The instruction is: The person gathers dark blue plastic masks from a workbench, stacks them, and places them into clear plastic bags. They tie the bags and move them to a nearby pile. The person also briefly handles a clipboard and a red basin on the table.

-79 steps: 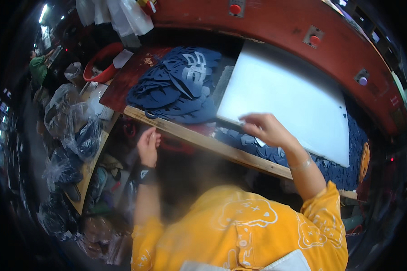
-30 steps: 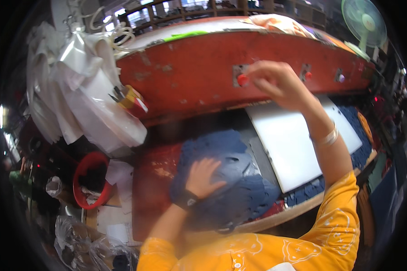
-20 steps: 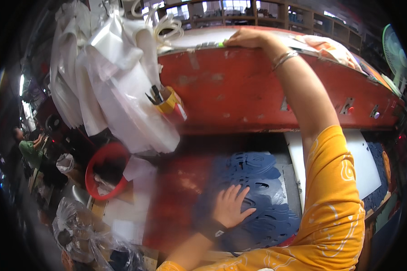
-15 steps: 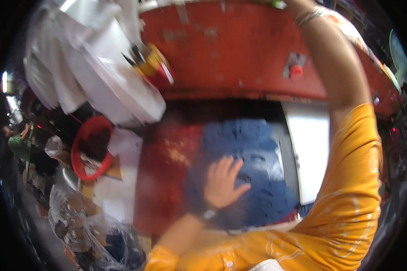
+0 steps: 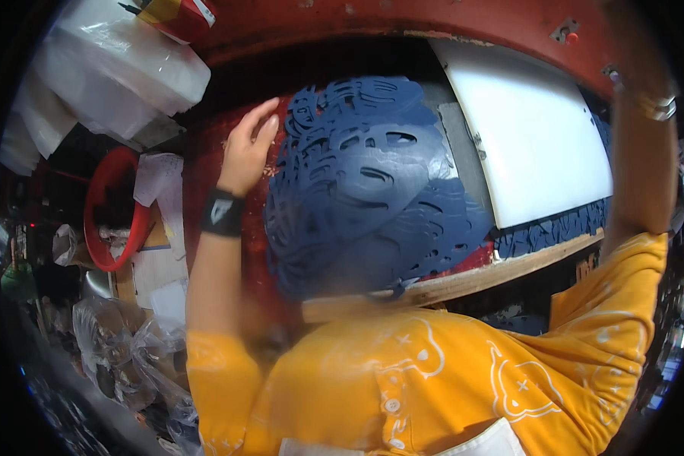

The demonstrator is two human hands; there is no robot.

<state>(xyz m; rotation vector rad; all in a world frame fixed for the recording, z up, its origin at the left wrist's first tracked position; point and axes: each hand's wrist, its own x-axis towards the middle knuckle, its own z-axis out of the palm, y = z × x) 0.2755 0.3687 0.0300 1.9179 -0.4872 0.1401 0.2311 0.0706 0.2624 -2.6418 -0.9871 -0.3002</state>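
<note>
Left hand point(image 5: 247, 148) beside blue cut-out sheet point(image 5: 357, 182); fingers loose

A red work bed point(image 5: 243, 251) with a wooden strip point(image 5: 463, 281) along the near edge. On it, in the middle, a pile of dark blue cut-out sheets point(image 5: 365, 182), full of holes. To the right, a big white board point(image 5: 539, 144), with more blue pieces point(image 5: 555, 228) poking out from under its near side.

The left hand point(image 5: 248, 148) is raised with fingers together and relaxed, while the right arm reaches up out of frame.
</note>
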